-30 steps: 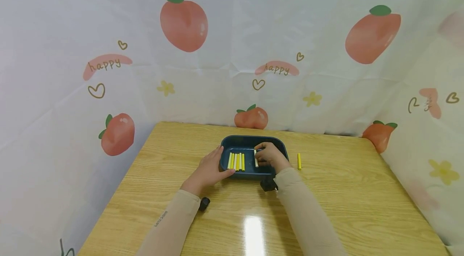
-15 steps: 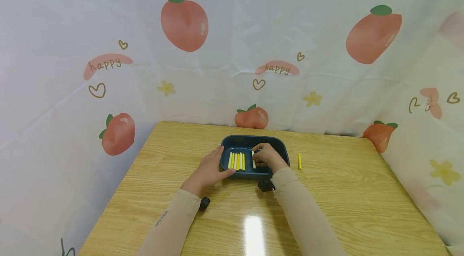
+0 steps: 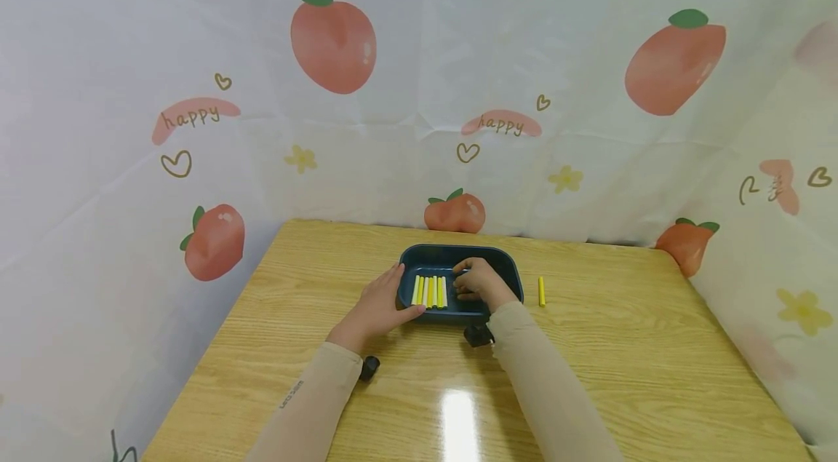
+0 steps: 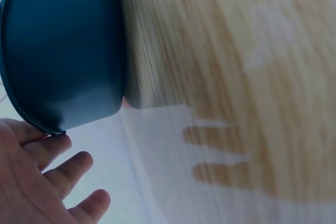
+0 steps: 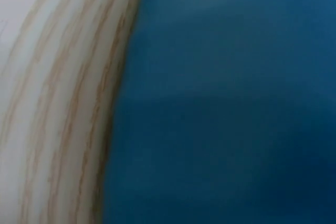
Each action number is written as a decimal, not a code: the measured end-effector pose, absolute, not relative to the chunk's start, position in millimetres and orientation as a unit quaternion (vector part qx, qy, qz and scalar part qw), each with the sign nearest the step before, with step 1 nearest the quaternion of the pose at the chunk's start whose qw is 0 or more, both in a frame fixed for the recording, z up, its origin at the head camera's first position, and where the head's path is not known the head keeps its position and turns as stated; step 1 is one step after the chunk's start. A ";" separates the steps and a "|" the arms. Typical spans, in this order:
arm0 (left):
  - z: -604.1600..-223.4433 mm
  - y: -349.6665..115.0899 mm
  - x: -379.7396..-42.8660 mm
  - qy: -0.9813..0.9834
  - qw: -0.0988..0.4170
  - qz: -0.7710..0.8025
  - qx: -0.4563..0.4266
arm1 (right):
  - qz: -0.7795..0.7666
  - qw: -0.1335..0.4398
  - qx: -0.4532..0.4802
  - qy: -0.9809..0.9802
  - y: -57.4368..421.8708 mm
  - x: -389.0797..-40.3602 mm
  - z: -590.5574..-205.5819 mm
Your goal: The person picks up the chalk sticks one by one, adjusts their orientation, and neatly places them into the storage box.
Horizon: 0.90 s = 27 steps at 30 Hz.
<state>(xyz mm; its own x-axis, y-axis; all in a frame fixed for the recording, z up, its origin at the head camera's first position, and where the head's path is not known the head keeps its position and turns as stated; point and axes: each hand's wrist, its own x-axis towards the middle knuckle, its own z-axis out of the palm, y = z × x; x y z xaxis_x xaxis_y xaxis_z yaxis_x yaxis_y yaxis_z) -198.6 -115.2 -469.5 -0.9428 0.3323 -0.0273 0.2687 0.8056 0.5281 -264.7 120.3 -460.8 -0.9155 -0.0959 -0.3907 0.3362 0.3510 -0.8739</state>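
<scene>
In the head view, white and yellow chalk sticks point(image 3: 429, 292) lie side by side in the left part of a dark blue tray point(image 3: 458, 318). My left hand point(image 3: 374, 309) rests at the tray's left end, thumb at the front rim. In the left wrist view its extended fingers point(image 4: 71, 171) reach the rim of the tray point(image 4: 63, 51). My right hand point(image 3: 481, 281) is inside the tray, fingers loosely bent, just right of the row and with no chalk seen in them. Only the tray's blurred outer wall point(image 5: 210, 103) shows in the right wrist view, hand hidden.
A single yellow chalk stick point(image 3: 541, 292) lies on the wooden table point(image 3: 622, 345) to the right of the tray. Behind the table hangs a white cloth point(image 3: 380, 178) printed with peaches. Small black wrist cameras sit under both sleeves.
My right hand has moved left with a white chalk stick, which now lies at the right end of the row, released. The left hand has stayed at the tray.
</scene>
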 end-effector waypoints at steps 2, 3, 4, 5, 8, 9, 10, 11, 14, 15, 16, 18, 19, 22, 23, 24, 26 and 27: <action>-469.4 -115.0 -199.0 0.948 0.060 0.271 0.157 | -0.563 0.189 0.073 0.802 121.7 -264.4 -460.2; -469.5 -115.0 -199.1 0.948 0.060 0.272 0.156 | -0.561 0.188 0.069 0.804 122.6 -264.2 -460.0; -469.7 -114.9 -199.2 0.947 0.059 0.274 0.156 | -0.558 0.186 0.066 0.806 123.5 -263.6 -459.0; -469.7 -114.9 -199.3 0.947 0.059 0.273 0.155 | -0.556 0.184 0.062 0.808 124.6 -262.8 -457.9; -469.5 -114.9 -199.3 0.948 0.059 0.273 0.155 | -0.550 0.179 0.052 0.814 127.7 -261.1 -454.0; -469.4 -114.9 -199.3 0.948 0.059 0.273 0.155 | -0.550 0.179 0.050 0.815 128.7 -260.4 -452.4; -469.4 -114.9 -199.2 0.948 0.060 0.273 0.154 | -0.549 0.179 0.049 0.815 129.5 -259.7 -451.1; -469.3 -114.9 -199.0 0.948 0.060 0.273 0.153 | -0.548 0.179 0.046 0.816 130.5 -259.4 -450.5; -468.9 -114.9 -198.7 0.947 0.062 0.275 0.152 | -0.547 0.181 0.039 0.816 132.6 -258.0 -448.5; -468.7 -114.9 -198.6 0.947 0.062 0.275 0.152 | -0.547 0.181 0.036 0.816 133.4 -257.3 -447.7; -468.6 -114.9 -198.5 0.947 0.063 0.275 0.152 | -0.547 0.181 0.034 0.816 134.2 -256.4 -446.7; -468.5 -114.8 -198.6 0.948 0.063 0.273 0.151 | -0.550 0.183 0.031 0.815 135.8 -254.3 -443.8; -468.6 -114.7 -198.7 0.948 0.062 0.273 0.151 | -0.551 0.182 0.029 0.814 136.5 -253.2 -442.0; -468.9 -114.4 -199.1 0.949 0.063 0.273 0.148 | -0.553 0.181 0.025 0.813 138.8 -250.5 -436.0; -469.0 -114.3 -199.2 0.949 0.063 0.273 0.147 | -0.552 0.181 0.023 0.814 139.6 -250.0 -434.3; -469.2 -114.2 -199.2 0.948 0.063 0.274 0.147 | -0.550 0.181 0.022 0.815 140.3 -250.1 -433.0; -469.6 -114.1 -199.3 0.948 0.065 0.275 0.146 | -0.547 0.180 0.014 0.818 141.7 -249.5 -429.7; -469.8 -114.1 -199.5 0.948 0.065 0.274 0.147 | -0.545 0.181 0.011 0.819 142.6 -249.4 -428.4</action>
